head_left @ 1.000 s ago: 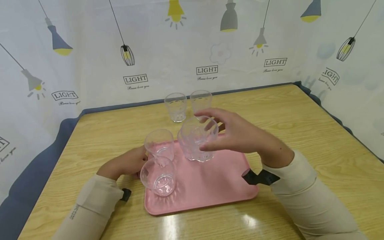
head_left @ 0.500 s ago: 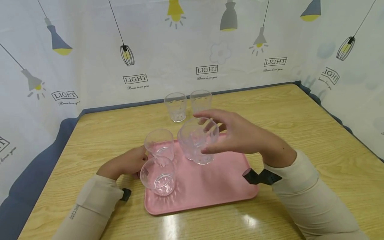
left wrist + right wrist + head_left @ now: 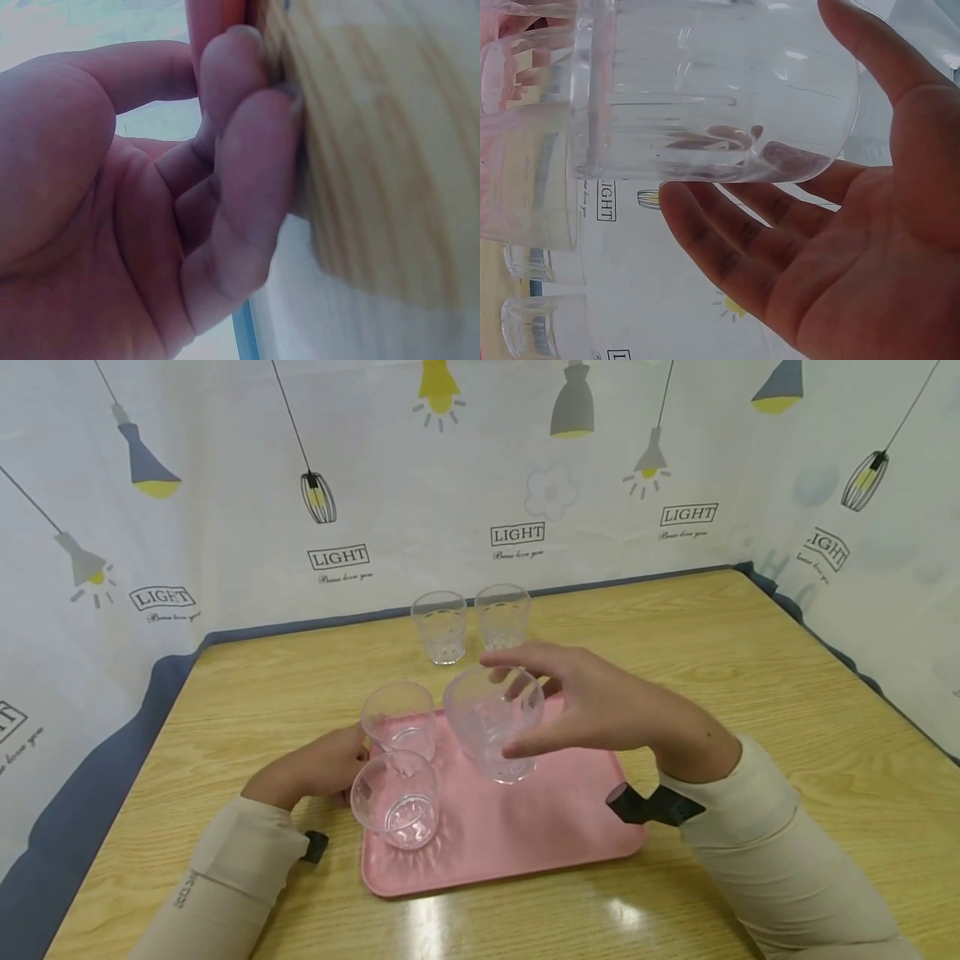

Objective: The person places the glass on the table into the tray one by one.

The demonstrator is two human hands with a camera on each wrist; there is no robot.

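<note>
Your right hand (image 3: 585, 706) holds a clear cup (image 3: 712, 82) over the pink tray (image 3: 570, 827), thumb on one side and fingers on the other, though you can't tell if its bottom touches anything; your left hand (image 3: 330, 768) pinches the tray's edge. The cup is likely light, hard and slippery, and might crack, so hold its sides below the rim and squeeze gently.

Head view overlooks tray (image 3: 547, 831); wrist views sit closer.
</note>
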